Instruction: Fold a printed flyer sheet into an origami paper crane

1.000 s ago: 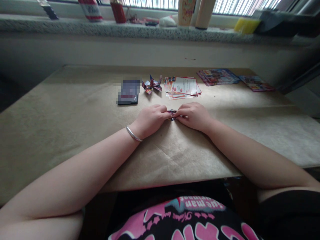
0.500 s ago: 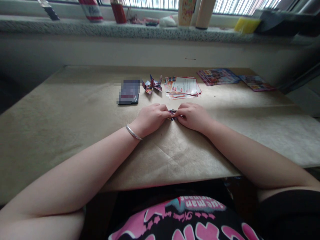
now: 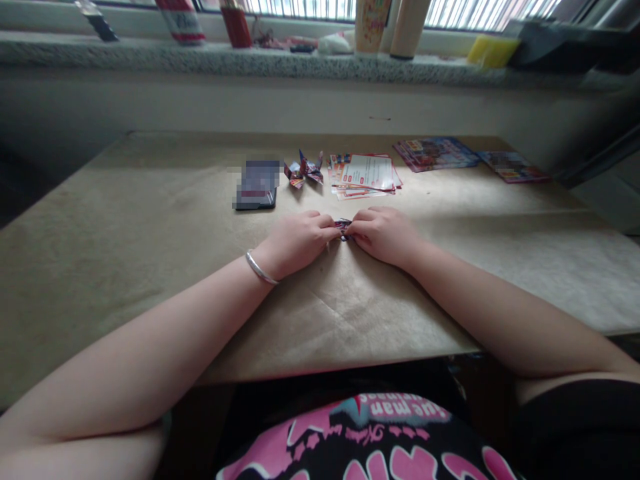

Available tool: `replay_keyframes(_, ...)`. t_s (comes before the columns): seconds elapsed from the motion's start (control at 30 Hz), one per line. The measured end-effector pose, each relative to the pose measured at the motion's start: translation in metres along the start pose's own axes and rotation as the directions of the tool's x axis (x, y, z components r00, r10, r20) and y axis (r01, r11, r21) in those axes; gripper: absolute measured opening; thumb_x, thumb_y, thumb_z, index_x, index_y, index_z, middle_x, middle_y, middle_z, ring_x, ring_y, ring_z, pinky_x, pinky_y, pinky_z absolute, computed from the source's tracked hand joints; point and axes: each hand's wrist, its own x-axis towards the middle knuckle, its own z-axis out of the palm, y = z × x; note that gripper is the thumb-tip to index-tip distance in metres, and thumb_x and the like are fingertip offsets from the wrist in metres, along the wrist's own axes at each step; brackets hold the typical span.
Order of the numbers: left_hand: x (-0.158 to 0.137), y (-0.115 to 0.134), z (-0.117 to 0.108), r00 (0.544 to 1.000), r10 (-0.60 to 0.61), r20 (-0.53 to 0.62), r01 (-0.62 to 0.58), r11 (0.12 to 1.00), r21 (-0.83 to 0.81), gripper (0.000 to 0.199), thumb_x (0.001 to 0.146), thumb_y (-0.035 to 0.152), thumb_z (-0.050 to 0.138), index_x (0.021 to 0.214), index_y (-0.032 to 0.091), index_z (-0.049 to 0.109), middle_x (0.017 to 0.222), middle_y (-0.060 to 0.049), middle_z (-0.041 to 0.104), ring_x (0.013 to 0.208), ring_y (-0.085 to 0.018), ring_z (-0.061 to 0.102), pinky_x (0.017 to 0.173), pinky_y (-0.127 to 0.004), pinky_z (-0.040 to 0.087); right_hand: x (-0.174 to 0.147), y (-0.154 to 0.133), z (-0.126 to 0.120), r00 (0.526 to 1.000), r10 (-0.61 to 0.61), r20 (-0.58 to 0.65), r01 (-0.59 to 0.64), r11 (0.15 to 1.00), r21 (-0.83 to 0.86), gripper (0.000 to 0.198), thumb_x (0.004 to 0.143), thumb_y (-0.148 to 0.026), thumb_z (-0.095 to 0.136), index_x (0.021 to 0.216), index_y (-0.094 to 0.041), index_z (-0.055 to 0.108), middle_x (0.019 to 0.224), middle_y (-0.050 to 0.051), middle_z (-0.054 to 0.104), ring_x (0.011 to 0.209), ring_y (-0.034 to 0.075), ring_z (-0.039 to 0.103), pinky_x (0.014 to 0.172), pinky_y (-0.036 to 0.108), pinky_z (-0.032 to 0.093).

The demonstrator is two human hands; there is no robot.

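Note:
A small piece of folded, patterned paper [image 3: 343, 229] lies at the middle of the table, mostly covered by fingers. My left hand [image 3: 303, 240] wears a silver bangle at the wrist and pinches the paper's left side. From the other side, my right hand [image 3: 383, 233] has its thumb and fingers closed on the right part of the same paper. Beyond the hands stand two folded paper cranes [image 3: 304, 171] in colourful print. How the held paper is folded underneath the fingertips is hidden.
Left of the cranes lies a dark flat object [image 3: 257, 185], blurred out. Loose printed sheets [image 3: 367, 172] are stacked to their right. Farther right are glossy colourful booklets [image 3: 435, 153] and another one [image 3: 514, 167]. A stone windowsill [image 3: 280, 63] with bottles and clutter runs behind the table.
My left hand and wrist have shifted slightly to the left and down. The right hand stays almost in place, and both still hold the folded paper.

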Motion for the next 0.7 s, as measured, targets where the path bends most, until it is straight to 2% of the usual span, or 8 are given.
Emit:
replay_keyframes(0.13, 0.0017, 0.0045, -0.0035, 0.999, -0.023, 0.039, 0.023, 1.000, 0.011, 0.030, 0.095, 0.016, 0.049, 0.113, 0.022, 0.072, 0.103, -0.006, 0.072, 0.092, -0.022, 0.064, 0.073, -0.032, 0.053, -0.0015, -0.0031, -0.0031, 1.000, -0.017, 0.022, 0.018, 0.999, -0.035, 0.028, 0.093, -0.022, 0.051, 0.101, -0.024, 0.077, 0.098, 0.006, 0.074, 0.085, 0.021, 0.060, 0.073, 0.034, 0.038)
replay_keyframes(0.4, 0.0028, 0.0071, -0.0063, 0.997, -0.032, 0.065, 0.032, 0.999, 0.001, 0.030, 0.092, 0.014, 0.050, 0.111, 0.020, 0.073, 0.102, -0.008, 0.070, 0.094, -0.023, 0.063, 0.077, -0.033, 0.054, 0.0008, -0.0048, -0.0040, 0.994, 0.108, 0.019, -0.109, 0.991, 0.079, 0.025, 0.089, -0.024, 0.057, 0.098, -0.027, 0.079, 0.096, 0.005, 0.072, 0.089, 0.021, 0.063, 0.073, 0.033, 0.041)
replay_keyframes(0.7, -0.0008, 0.0000, -0.0103, 0.996, -0.003, 0.085, 0.001, 1.000, 0.030, 0.031, 0.095, 0.017, 0.048, 0.109, 0.023, 0.075, 0.095, -0.006, 0.070, 0.088, -0.020, 0.065, 0.075, -0.031, 0.051, -0.0027, -0.0013, -0.0078, 0.995, 0.096, 0.034, -0.099, 0.991, 0.091, 0.026, 0.087, -0.024, 0.058, 0.098, -0.028, 0.080, 0.097, 0.003, 0.074, 0.089, 0.020, 0.065, 0.076, 0.033, 0.044)
